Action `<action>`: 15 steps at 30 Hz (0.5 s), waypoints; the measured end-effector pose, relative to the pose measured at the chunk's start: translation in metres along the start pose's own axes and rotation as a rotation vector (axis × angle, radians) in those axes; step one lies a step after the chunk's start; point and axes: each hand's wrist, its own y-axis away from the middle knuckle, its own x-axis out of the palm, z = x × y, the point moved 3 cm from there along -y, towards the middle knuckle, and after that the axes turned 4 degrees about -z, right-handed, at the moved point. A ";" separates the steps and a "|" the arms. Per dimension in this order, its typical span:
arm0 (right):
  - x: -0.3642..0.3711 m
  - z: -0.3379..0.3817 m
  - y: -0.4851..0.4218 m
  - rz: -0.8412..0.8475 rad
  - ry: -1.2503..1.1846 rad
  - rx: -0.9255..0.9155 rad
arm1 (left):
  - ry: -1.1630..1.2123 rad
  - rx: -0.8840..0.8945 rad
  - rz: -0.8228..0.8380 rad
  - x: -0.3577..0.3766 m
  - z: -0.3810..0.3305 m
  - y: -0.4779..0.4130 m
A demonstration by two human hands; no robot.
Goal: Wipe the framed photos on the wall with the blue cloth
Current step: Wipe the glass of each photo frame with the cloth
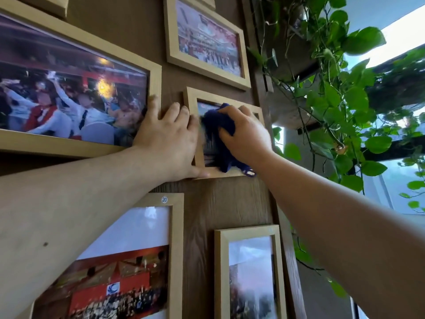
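Note:
A small light-wood framed photo (192,97) hangs in the middle of the brown wood-grain wall. My right hand (247,134) presses a dark blue cloth (217,134) against its glass, and the cloth hangs down over the frame's bottom edge. My left hand (169,139) lies flat on the wall at the frame's left side, fingers spread, thumb under the lower left corner. Most of the picture is hidden by the cloth and my hands.
Other wooden frames surround it: a large photo (69,88) at left, one above (207,40), one at lower left (128,261) with a "20" sticker, one at lower right (250,275). Trailing green plants (345,107) hang by the window at right.

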 end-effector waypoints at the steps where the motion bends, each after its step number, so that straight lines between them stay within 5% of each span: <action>1: 0.000 -0.012 0.000 -0.009 0.023 0.052 | 0.003 -0.004 0.003 0.000 -0.001 -0.001; 9: -0.005 -0.064 0.007 0.016 0.126 0.331 | -0.046 0.005 0.010 0.001 -0.004 -0.006; 15: 0.002 0.006 0.029 0.078 0.008 -0.135 | -0.070 0.000 0.027 -0.001 -0.005 -0.007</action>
